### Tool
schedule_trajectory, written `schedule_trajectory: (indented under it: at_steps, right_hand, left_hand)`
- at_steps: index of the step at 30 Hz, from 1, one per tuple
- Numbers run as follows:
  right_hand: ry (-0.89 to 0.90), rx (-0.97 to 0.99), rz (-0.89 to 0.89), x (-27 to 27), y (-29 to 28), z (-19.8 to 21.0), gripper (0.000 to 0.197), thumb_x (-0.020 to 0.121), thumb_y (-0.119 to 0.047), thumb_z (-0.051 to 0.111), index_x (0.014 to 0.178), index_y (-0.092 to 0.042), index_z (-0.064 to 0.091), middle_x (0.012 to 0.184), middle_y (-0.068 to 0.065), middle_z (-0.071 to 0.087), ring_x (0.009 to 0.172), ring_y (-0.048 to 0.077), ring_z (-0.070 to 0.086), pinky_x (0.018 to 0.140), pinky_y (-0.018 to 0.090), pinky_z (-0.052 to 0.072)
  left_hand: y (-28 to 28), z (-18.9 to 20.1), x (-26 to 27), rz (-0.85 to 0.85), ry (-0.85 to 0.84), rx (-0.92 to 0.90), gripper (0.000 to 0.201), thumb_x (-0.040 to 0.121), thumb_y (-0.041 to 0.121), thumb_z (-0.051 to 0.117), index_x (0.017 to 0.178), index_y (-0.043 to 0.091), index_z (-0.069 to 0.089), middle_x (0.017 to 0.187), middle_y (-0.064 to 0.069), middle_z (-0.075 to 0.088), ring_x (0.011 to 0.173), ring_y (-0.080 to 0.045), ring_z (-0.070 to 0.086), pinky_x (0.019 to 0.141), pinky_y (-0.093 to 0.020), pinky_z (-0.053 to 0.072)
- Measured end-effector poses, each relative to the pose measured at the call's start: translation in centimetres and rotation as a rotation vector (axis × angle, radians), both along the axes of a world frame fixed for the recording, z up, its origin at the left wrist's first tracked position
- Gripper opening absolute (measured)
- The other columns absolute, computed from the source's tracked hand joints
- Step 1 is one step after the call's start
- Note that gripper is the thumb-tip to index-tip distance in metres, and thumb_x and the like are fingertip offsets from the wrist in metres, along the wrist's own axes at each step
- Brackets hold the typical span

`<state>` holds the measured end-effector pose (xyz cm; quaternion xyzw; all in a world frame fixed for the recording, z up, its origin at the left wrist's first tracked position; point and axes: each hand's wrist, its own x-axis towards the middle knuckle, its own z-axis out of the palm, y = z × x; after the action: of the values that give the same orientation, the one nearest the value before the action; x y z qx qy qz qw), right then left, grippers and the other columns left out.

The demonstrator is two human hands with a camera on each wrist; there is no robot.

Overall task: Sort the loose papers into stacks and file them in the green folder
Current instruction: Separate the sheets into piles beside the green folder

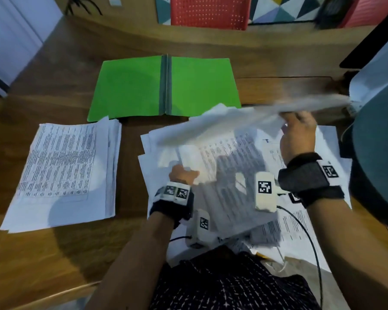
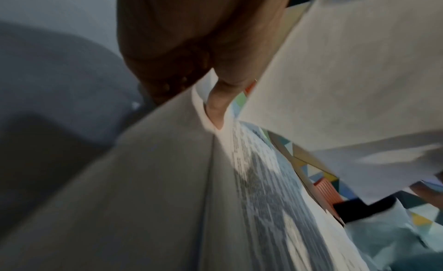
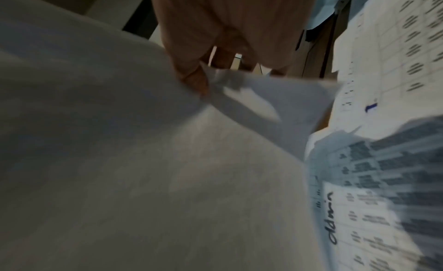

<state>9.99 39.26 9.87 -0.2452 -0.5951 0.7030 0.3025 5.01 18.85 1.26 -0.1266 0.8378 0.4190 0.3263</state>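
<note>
Fingers point(image 3: 191, 79) of the right hand point(image 1: 297, 139) are pinched on the corner of a blurred, lifted sheet point(image 1: 222, 121), while the left hand point(image 1: 183, 174) is curled round the near edge of printed pages raised off the loose pile point(image 1: 323, 231). A corner pinch this slight could be lost, and the sheet might be torn, creased, or dropped back among unsorted pages; neighbouring pages could also be dragged askew. One stack point(image 1: 61, 173) is laid at the left of the desk point(image 1: 43, 260), fairly squared, covered in dense print. The green folder point(image 1: 132, 88) is lying open and flat beyond the papers, nothing yet filed in it.
</note>
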Motion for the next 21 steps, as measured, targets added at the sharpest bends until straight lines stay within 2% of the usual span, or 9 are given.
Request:
schedule_trajectory:
  at_steps: [1,3,5,7,9,11,14,18,21]
  right_hand:
    - [-0.003,0.025,0.094,0.2,0.4,0.2,0.006,0.06,-0.023,0.056,0.064,-0.021,0.06,0.083,-0.015,0.06,0.08,-0.001,0.055,0.074,0.014,0.043]
    - [-0.088,0.219,0.27,1.1,0.7,-0.7,0.015,0.058,-0.022,0.06,0.062,-0.034,0.068,0.091,-0.02,0.06,0.097,-0.004,0.054,0.093,0.02,0.043]
    - [-0.294,0.248,0.344,1.8,1.3,-3.4,0.028,0.065,-0.012,0.058,0.059,-0.036,0.069,0.089,-0.014,0.058,0.094,-0.016,0.053,0.106,0.033,0.038]
    - [-0.376,0.188,0.482,2.4,1.8,-6.7,0.057,0.073,0.012,0.051,0.056,-0.038,0.072,0.085,-0.011,0.065,0.084,-0.019,0.058,0.103,0.03,0.042]
    - [-0.458,0.153,0.499,2.7,1.6,-8.5,0.055,0.082,0.016,0.047,0.085,-0.03,0.076,0.086,-0.021,0.073,0.086,-0.009,0.064,0.096,0.036,0.045]
    - [-0.524,0.049,0.399,2.9,1.1,-8.6,0.033,0.095,-0.009,0.046,0.126,-0.015,0.057,0.109,-0.021,0.068,0.101,0.005,0.06,0.089,0.031,0.043]
    - [-0.65,-0.024,0.345,2.3,0.4,-9.4,0.068,0.086,-0.036,0.062,0.141,-0.012,0.031,0.14,-0.001,0.046,0.122,0.019,0.048,0.103,0.033,0.039]
    - [-0.78,0.191,0.332,1.9,-0.2,-9.5,0.035,0.085,-0.005,0.061,0.119,0.004,0.058,0.107,0.012,0.063,0.081,0.018,0.056,0.05,0.012,0.047]
    - [-0.777,0.17,0.233,2.6,1.0,-9.9,0.026,0.086,-0.001,0.06,0.111,0.007,0.062,0.097,0.012,0.061,0.082,0.02,0.055,0.048,0.017,0.048]
  left_hand:
    - [-0.7,-0.1,-0.6,-0.025,0.006,0.007,0.01,0.091,0.017,0.056,0.084,0.011,0.053,0.119,-0.017,0.056,0.101,-0.032,0.06,0.083,-0.029,0.048]
    - [-2.4,0.1,-2.0,0.022,0.063,-0.013,0.012,0.09,0.016,0.057,0.095,0.006,0.061,0.123,-0.02,0.057,0.11,-0.035,0.057,0.092,-0.035,0.045]
    - [-4.0,0.3,-3.1,0.058,0.105,-0.058,0.031,0.085,0.017,0.065,0.103,-0.007,0.06,0.116,-0.024,0.06,0.11,-0.036,0.057,0.091,-0.038,0.044]
    - [-5.2,0.0,-3.6,0.03,0.118,-0.023,0.025,0.085,0.019,0.065,0.086,-0.005,0.059,0.099,-0.021,0.059,0.098,-0.032,0.058,0.086,-0.038,0.043]
    - [-5.8,-0.6,-3.5,0.037,0.113,0.051,0.021,0.084,0.019,0.066,0.072,0.006,0.055,0.088,-0.014,0.055,0.082,-0.025,0.054,0.081,-0.036,0.041]
    - [-5.8,-1.2,-2.9,0.07,0.142,0.082,0.019,0.084,0.021,0.067,0.077,0.006,0.058,0.089,-0.014,0.058,0.083,-0.025,0.056,0.083,-0.034,0.042]
    - [-4.8,-1.6,-1.8,0.156,0.194,0.105,0.04,0.084,0.024,0.067,0.103,-0.009,0.06,0.109,-0.024,0.065,0.104,-0.036,0.061,0.09,-0.038,0.047]
    - [-4.3,0.9,-2.5,0.345,0.328,0.088,0.032,0.09,0.021,0.058,0.105,-0.007,0.063,0.117,-0.025,0.063,0.111,-0.036,0.058,0.079,-0.03,0.041]
    - [-6.0,5.1,-5.3,0.425,0.561,0.212,0.049,0.08,0.025,0.057,0.119,-0.005,0.059,0.12,-0.021,0.064,0.114,-0.031,0.06,0.095,-0.039,0.048]
